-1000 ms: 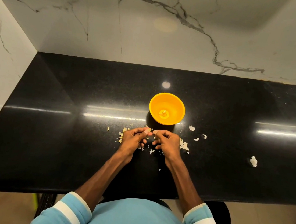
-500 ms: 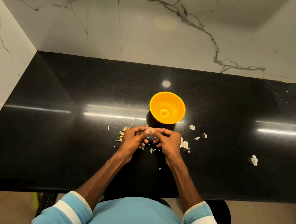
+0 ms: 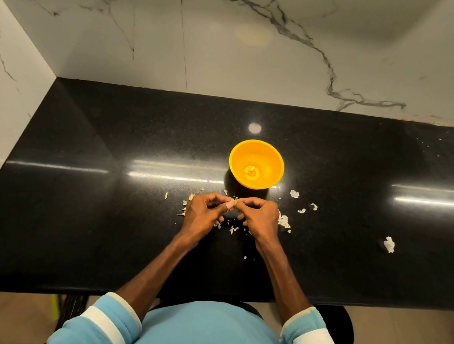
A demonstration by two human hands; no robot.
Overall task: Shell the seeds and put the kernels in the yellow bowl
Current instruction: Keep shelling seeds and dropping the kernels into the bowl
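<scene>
Yellow bowl (image 3: pixel 271 159) sat just beyond the seed (image 3: pixel 233 201) — pinched by fingers (image 3: pixel 228 205) of left hand (image 3: pixel 201 215) and right hand (image 3: pixel 260 217), low over table (image 3: pixel 103 215); right hand looked nearer.

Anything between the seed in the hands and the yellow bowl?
Nothing visible. The left hand and right hand pinch the seed together just short of the yellow bowl, which stands open-topped straight beyond them. Only a few flat shell flakes lie on the counter between.
</scene>
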